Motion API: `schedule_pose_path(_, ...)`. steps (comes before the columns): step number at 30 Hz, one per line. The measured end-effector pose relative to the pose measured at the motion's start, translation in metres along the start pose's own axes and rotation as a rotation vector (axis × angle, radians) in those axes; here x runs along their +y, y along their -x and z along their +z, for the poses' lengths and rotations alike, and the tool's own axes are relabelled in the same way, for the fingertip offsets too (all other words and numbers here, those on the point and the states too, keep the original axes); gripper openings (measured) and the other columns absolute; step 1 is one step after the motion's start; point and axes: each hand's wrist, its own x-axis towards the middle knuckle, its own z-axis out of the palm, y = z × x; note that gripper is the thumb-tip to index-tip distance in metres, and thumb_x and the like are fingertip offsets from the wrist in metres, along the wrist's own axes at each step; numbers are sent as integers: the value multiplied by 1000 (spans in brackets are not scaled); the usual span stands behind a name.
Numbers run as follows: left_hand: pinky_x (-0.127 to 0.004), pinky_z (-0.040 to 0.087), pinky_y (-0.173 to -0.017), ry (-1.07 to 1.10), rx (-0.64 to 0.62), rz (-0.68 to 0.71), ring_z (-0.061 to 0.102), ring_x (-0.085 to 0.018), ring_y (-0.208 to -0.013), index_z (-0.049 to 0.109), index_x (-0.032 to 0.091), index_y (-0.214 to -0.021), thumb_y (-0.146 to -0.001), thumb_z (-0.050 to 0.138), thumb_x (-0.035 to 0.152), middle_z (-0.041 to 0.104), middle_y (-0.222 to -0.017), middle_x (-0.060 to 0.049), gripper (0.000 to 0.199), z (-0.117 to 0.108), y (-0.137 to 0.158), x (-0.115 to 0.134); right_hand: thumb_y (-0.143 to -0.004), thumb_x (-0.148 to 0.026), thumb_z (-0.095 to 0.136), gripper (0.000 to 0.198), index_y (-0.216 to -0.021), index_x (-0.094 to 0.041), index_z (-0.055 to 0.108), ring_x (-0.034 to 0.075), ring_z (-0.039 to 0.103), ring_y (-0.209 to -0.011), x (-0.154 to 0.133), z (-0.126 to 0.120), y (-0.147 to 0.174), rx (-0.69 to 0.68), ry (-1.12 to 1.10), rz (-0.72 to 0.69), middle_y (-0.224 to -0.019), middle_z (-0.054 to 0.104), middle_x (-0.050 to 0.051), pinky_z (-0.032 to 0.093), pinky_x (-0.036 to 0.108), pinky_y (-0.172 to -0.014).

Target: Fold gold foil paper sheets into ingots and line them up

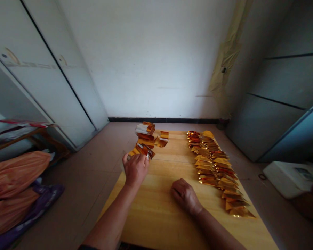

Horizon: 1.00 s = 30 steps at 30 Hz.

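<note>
My left hand (pixel 137 169) is closed on gold foil paper (pixel 141 149) at the table's left edge, its fingers gripping the near end of the curled sheets. Just beyond lie more gold foil sheets (pixel 146 137), partly stacked, with pale undersides showing. One loose curled foil sheet (pixel 162 139) lies to their right. My right hand (pixel 184 194) rests on the table (pixel 156 215) with its fingers curled in, and nothing shows in it. Along the table's right side run two rows of folded gold foil pieces (pixel 211 159), overlapping and pointed.
A white wall (pixel 156 69) stands behind the table. Grey cabinets (pixel 49 83) are at the left, with orange cloth or bags (pixel 18 177) below them. At the right are a grey refrigerator-like cabinet (pixel 276 97) and a white box (pixel 289 177) on the floor.
</note>
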Motion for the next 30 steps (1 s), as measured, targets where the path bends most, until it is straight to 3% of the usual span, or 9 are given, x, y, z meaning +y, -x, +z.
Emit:
schedule_pose_path(3,-39,34,-87,11,-17,77,56,-22,-82,62,19,-75,-87,40,23,64,-76,-7,24,-7,5,21,-92,-33,42,24,-84,-20,59,17,58,-76,0,-3,-2,98,-202,169,-80,63,6,47,27,-68)
schedule_pose_path(6,-36,38,-76,29,-140,202,57,-22,-83,61,19,-77,-85,43,21,63,-84,-8,20,6,23,46,-90,-41,44,34,-114,-19,51,16,62,-73,2,-3,-10,207,-430,390,-91,65,7,49,25,-60)
schedule_pose_path(10,-35,40,-69,63,-299,220,58,-22,-80,63,18,-81,-82,44,13,63,-83,-8,20,34,54,78,-81,-38,53,56,-131,-19,37,13,60,-63,12,6,-28,295,-403,537,-100,64,8,49,24,-51)
schedule_pose_path(13,-35,41,-68,120,-359,218,59,-22,-81,64,18,-85,-85,42,14,63,-85,-9,22,47,69,92,-77,-25,51,46,-122,-17,48,13,59,-59,26,14,-39,299,-217,561,-96,64,8,50,27,-56)
schedule_pose_path(16,-36,42,-69,169,-388,195,59,-23,-85,64,19,-91,-85,44,15,64,-89,-9,22,51,75,97,-68,-11,50,45,-113,-15,55,21,63,-85,38,20,-44,312,9,493,-104,62,13,51,34,-77)
schedule_pose_path(18,-37,43,-72,216,-393,183,58,-24,-91,64,20,-96,-85,47,21,64,-94,-10,20,51,77,96,-65,-8,49,49,-114,-16,56,23,61,-94,42,21,-45,300,87,467,-106,62,13,50,35,-82)
schedule_pose_path(23,-38,42,-81,344,-425,281,57,-24,-98,64,22,-97,-81,55,24,65,-102,-8,18,47,77,82,-63,-4,49,50,-109,-20,60,18,62,-88,39,12,-49,164,113,370,-105,62,9,49,29,-78)
schedule_pose_path(27,-45,32,-98,421,-466,359,57,-20,-104,64,25,-91,-81,52,16,66,-109,-5,18,39,72,58,-69,-12,56,17,-82,-18,65,16,61,-75,31,3,-50,10,199,407,-91,63,7,46,24,-68)
schedule_pose_path(30,-54,19,-106,355,-482,387,59,-20,-101,63,26,-89,-78,51,11,66,-108,-3,22,36,63,40,-71,-19,60,2,-69,-17,60,14,56,-61,28,5,-48,23,297,507,-73,60,4,41,23,-57)
